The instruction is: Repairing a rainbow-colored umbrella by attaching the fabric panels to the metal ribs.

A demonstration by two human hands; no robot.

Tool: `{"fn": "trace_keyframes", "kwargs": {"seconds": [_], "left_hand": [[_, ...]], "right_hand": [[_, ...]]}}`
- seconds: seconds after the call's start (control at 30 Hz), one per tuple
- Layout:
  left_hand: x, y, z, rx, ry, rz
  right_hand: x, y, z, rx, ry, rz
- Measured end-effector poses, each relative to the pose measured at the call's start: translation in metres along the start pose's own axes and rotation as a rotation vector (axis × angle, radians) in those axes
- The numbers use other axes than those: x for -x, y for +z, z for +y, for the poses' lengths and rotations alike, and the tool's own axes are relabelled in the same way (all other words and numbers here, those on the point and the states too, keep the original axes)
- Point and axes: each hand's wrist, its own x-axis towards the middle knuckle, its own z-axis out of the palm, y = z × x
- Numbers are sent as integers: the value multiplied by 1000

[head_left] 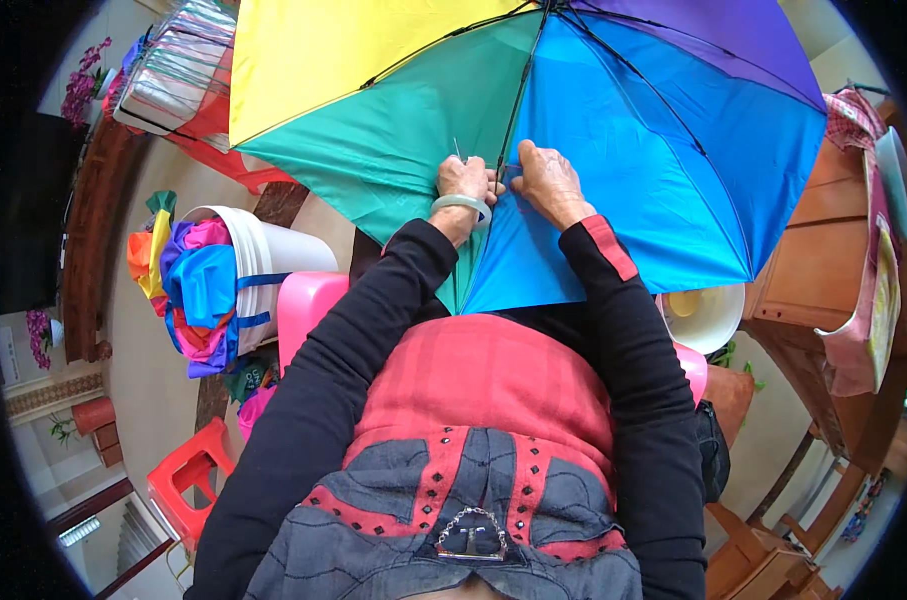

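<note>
Umbrella (533, 130) canopy screens everything ahead; white bucket (263, 255), pink stool (308, 300) alongside.

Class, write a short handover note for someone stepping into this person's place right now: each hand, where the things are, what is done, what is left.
Left hand: grip closed on a thin needle at the seam of the open rainbow umbrella, pale bangle on the wrist.
Right hand: pinching the canopy fabric beside a dark rib.
The umbrella lies open across the lap, inner side up.
Done: cannot tell how much stitching is finished.
Left: apparently the sewing at this rib.
White bucket of coloured fabric stands to the left.
</note>
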Motion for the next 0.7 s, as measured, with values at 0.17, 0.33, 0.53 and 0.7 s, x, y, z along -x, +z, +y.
{"fn": "trace_keyframes", "kwargs": {"seconds": [0.17, 0.33, 0.53, 0.7], "left_hand": [[-1, -5, 0, 171, -66, -65], [-4, -10, 1, 183, -93, -114], [4, -6, 12, 161, -112, -103], [11, -1, 16, 197, -133, -75]], "right_hand": [[5, -5, 1, -27, 9, -69], [6, -6, -3, -34, 40, -85], [9, -9, -4, -53, 69, -107], [11, -6, -3, -61, 78, -91]]}}
